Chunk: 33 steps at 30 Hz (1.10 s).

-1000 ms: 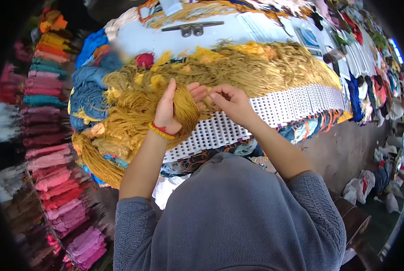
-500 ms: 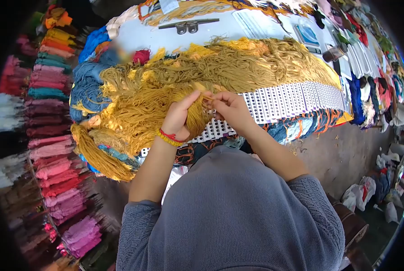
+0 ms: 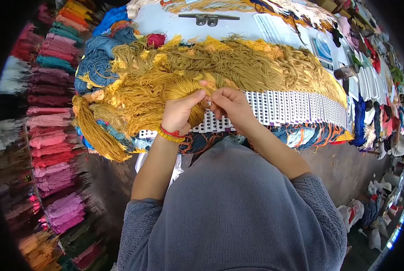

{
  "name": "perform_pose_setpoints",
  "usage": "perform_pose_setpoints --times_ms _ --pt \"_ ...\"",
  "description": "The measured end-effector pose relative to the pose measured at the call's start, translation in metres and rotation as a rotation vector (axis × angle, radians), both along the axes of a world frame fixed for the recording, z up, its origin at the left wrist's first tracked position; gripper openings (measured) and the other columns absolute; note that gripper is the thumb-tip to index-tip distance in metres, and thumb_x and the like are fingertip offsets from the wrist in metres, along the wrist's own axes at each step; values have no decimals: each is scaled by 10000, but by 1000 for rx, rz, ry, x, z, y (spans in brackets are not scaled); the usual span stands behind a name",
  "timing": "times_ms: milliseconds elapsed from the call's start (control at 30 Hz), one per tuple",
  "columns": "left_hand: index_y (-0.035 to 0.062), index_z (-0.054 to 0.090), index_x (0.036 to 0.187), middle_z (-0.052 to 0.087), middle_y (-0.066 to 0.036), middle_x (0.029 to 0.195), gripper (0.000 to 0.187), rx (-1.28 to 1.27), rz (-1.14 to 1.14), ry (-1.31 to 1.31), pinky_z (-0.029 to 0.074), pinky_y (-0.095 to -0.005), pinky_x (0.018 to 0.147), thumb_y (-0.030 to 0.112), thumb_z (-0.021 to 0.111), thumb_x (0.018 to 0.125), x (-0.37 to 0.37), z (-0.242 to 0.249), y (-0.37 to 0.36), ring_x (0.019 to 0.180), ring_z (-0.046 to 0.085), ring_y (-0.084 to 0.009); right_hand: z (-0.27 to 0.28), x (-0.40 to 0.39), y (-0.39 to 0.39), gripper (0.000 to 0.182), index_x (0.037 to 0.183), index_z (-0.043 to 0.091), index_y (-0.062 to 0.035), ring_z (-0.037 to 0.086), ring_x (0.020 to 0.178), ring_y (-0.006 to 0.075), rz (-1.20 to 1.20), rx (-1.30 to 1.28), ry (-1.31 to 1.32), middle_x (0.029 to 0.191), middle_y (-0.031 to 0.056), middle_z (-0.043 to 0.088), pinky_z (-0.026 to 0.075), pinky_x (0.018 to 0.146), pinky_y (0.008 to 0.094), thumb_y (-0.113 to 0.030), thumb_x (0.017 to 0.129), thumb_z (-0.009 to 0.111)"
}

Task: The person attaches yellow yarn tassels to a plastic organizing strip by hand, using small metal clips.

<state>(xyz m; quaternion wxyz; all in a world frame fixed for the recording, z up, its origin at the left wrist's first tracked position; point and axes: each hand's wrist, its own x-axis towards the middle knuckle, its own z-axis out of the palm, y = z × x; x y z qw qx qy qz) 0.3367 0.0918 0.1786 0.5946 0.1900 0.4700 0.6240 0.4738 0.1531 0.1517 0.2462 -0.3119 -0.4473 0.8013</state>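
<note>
A bundle of mustard-yellow yarn [image 3: 180,88] is gripped in my left hand [image 3: 178,111], thumb on top and the strands fanning over the fingers. Close beside it, my right hand [image 3: 236,107] is closed in a pinch, thumb against forefinger, at a few thin yellow strands by the left thumb tip. The very ends at the fingertips are too small to make out. Under both hands spreads a wide heap of loose mustard yarn [image 3: 143,97], with an olive-gold layer [image 3: 238,67] beyond. White cards with rows of black dots [image 3: 283,108] lie overlapped to the right.
Blue yarn [image 3: 96,58] and a hanging yellow hank [image 3: 96,131] lie at the left end of the table. A black clip-like bar [image 3: 208,18], a blue-topped scale [image 3: 323,49] and a dark cylinder [image 3: 346,71] are farther back. Coloured hanks [image 3: 53,119] line the left side.
The camera view has shifted slightly. My left thumb now lies more across the yarn bundle, its tip near the right fingers; both hands stay close together at the yarn.
</note>
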Motion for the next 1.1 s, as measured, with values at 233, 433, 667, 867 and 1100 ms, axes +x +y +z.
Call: perform_pose_setpoints --times_ms 233,433,667,867,1100 --pt "-32 544 1005 584 -59 899 236 78 81 112 446 -245 692 -14 549 770 2 -4 -6 772 552 -116 3 -3 -2 140 801 561 -32 469 464 53 51 112 -46 570 4 522 371 429 180 -167 829 538" --pt "-36 544 1003 584 -53 897 233 101 47 71 440 -253 698 -15 536 771 -4 -1 -12 776 551 -121 7 -9 -9 91 792 547 -36 474 454 63 -14 59 -16 560 12 521 374 416 185 -117 815 513" --pt "-47 551 977 576 -57 889 231 70 -22 -58 417 -260 738 5 480 764 -32 1 -14 800 540 -135 5 -34 -18 80 790 528 -37 466 459 76 -97 31 4 586 26 524 374 428 199 -109 813 503" --pt "-72 522 1004 548 -44 743 282 33 -113 -280 400 -257 724 123 436 819 -63 -1 -15 718 526 -146 5 -57 -27 78 782 529 -33 479 480 78 -183 -35 39 665 31 548 378 439 202 -109 794 520" --pt "-24 518 1027 534 -37 669 363 22 -370 -357 408 -259 594 275 363 894 -90 -4 -25 562 478 -115 10 -56 -31 366 1127 484 -75 260 399 65 198 -533 1008 494 -50 325 228 385 212 -313 891 337"
